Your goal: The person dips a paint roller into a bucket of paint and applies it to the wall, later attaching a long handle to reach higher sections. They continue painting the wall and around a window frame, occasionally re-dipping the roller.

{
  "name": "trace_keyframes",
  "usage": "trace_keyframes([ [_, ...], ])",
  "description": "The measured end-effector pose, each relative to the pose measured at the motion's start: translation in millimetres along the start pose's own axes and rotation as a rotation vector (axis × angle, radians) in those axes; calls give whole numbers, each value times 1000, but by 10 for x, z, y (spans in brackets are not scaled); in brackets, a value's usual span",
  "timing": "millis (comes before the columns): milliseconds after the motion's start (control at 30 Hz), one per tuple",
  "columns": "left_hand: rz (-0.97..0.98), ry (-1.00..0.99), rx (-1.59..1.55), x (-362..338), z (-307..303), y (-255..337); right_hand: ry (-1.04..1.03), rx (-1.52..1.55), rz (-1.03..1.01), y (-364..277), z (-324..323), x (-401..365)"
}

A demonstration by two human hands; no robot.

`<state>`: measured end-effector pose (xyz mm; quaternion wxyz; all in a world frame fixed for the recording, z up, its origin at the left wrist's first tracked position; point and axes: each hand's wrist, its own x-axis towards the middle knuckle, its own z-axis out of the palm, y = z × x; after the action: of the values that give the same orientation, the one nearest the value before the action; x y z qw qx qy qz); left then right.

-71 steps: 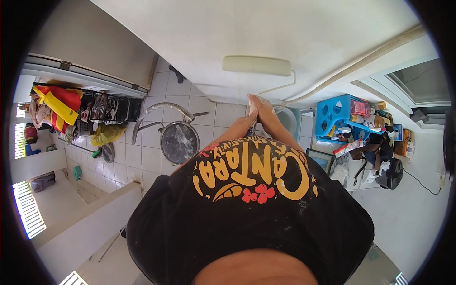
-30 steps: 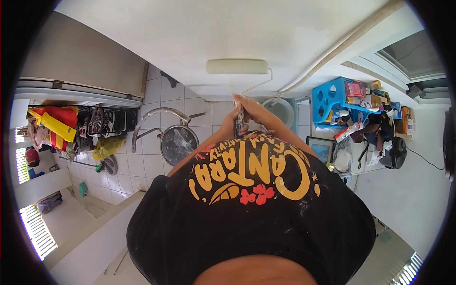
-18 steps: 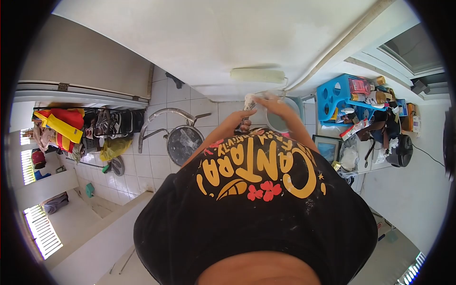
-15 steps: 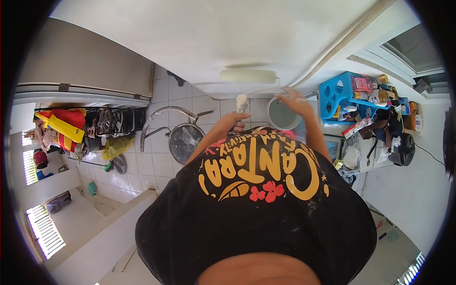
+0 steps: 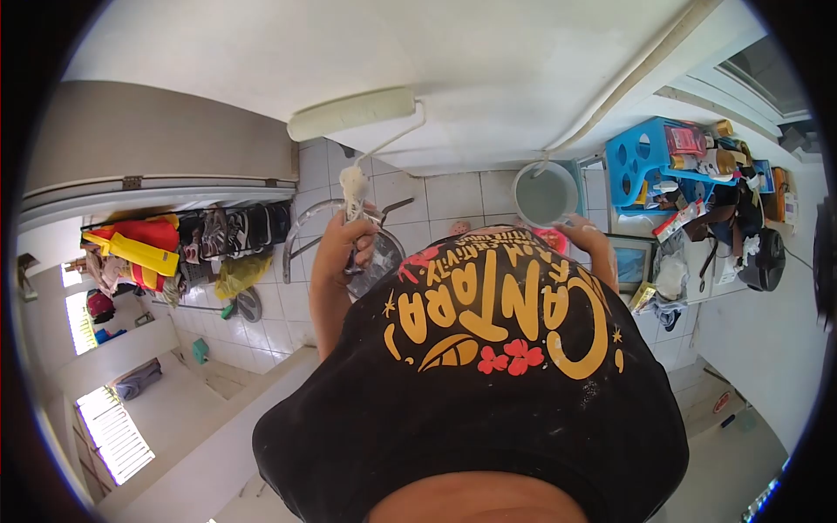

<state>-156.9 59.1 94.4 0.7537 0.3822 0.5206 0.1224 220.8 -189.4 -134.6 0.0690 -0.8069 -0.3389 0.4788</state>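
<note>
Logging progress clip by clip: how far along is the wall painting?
Done: the wall around the roller looks evenly white. In hand: the left hand grips its handle, roller against the wall; the right hand is free beside the bucket. Left: cannot tell; fresh and old paint look alike.

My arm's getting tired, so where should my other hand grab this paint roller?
Take the paint-caked handle just above your left hand, bringing the right hand in from its open right side. That stub is bare and thick; the wire frame beyond is too thin to hold.
</note>
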Motion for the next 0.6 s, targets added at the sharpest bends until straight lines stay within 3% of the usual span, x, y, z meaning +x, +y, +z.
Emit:
trace_keyframes([
  [67, -47, -1, -23, 202, -56, -87, 14, -94, -229, -60, 238, 103],
  [100, -97, 3, -58, 332, -124, -132, 19, -74, -226, -250, 188, -27],
  [167, -124, -31, -64, 586, -268, -176, -62, 98, -117, -689, -60, -393],
  [367, -364, -34, -179, 1210, -377, -270, 156, 101, 103, -199, 86, -437],
  [500, -406, -37, -150, 1299, -422, -175, 149, 110, 274, 51, 244, -525],
  [533, -411, -37, -148, 1221, -416, -127, 121, 146, 291, -173, 150, -706],
  [600, -362, -68, -236, 905, -447, -9, 140, 80, 282, -12, 335, -572],
])
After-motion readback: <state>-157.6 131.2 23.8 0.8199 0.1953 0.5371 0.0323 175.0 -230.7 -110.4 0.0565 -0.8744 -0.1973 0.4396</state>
